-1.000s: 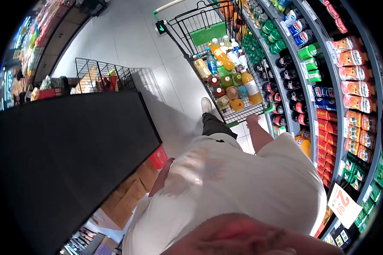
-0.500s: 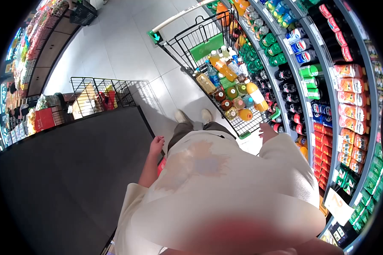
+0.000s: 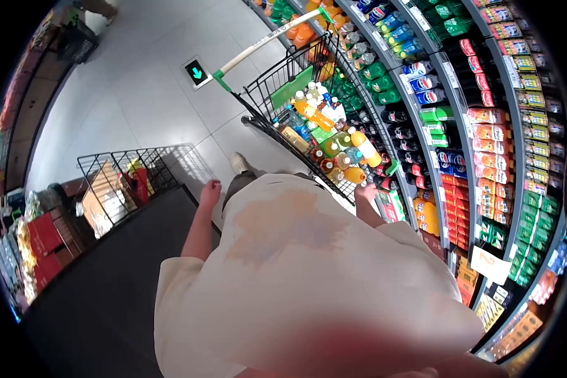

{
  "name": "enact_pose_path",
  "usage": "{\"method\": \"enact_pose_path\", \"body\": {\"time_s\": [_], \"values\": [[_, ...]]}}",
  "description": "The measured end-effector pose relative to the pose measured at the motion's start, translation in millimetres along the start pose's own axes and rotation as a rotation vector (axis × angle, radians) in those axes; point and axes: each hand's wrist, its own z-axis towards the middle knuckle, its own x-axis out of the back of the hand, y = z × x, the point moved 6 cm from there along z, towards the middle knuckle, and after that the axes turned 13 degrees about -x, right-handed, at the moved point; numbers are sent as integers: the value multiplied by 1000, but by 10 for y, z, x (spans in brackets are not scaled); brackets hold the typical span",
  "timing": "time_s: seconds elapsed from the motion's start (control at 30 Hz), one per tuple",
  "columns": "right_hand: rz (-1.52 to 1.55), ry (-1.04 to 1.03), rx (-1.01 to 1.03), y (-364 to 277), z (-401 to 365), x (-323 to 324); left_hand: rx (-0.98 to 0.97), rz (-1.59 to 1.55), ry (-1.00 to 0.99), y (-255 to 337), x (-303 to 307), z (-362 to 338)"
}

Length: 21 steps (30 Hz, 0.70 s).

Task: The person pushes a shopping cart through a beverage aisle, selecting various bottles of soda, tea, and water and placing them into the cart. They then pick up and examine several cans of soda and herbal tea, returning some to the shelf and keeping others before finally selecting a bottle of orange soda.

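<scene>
My left hand [image 3: 210, 191] hangs beside my body near the dark panel, its fingers loosely curled in and nothing visible in them. On the other side my right hand [image 3: 365, 191] is held low by the near end of the shopping cart [image 3: 268, 45], fingers slightly apart and holding nothing; whether it touches the cart is unclear. Several drink bottles lie and stand in the cart, among them an orange bottle [image 3: 314, 115] and a white-labelled orange bottle [image 3: 365, 147].
Shelves of bottles and cans [image 3: 488, 148] curve along the right. A large dark panel [image 3: 113, 286] fills the lower left, beside a black wire basket [image 3: 129, 173] holding boxes. A floor sign with an arrow [image 3: 197, 73] lies beyond. Part of another person [image 3: 99, 7] shows at the top left.
The view has shifted, and the cart appears nearer my right hand. One shoe now shows instead of two. More of the right-hand shelves has come into view.
</scene>
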Motion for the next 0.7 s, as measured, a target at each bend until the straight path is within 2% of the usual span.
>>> {"method": "enact_pose_path", "body": {"time_s": [0.07, 0.13, 0.2, 0.27, 0.33, 0.4, 0.43, 0.53, 0.57, 0.6, 0.67, 0.7], "values": [[182, -47, 299, -227, -62, -240, -152, 19, 49, 546, 331, 512], [237, -206, 296, -637, -410, -168, -320, 6, 79, 1068, 603, 1041], [205, -289, 448, -973, -349, -513, -470, -26, 107, 1683, 865, 1495], [210, -299, 606, -1326, -511, -593, -708, 24, 198, 2312, 1087, 1858], [226, -450, 537, -1678, -814, -402, -873, 248, 330, 2934, 1299, 2067], [238, -567, 505, -2024, -994, -309, -898, 344, 399, 3489, 1484, 2290], [242, -607, 507, -2178, -995, -344, -909, 392, 435, 3650, 1499, 2425], [178, -598, 599, -2653, -856, -539, -770, 525, 426, 3638, 1327, 3043], [151, -574, 642, -2846, -783, -634, -613, 518, 235, 3536, 1229, 3282], [264, -529, 740, -2914, -538, -1008, -470, 525, 100, 3474, 1164, 3454], [74, -373, 818, -3292, -411, -1138, -165, 539, -165, 3289, 1029, 3676], [50, -368, 797, -3447, -341, -1194, -224, 592, -136, 3259, 1023, 3750]]}}
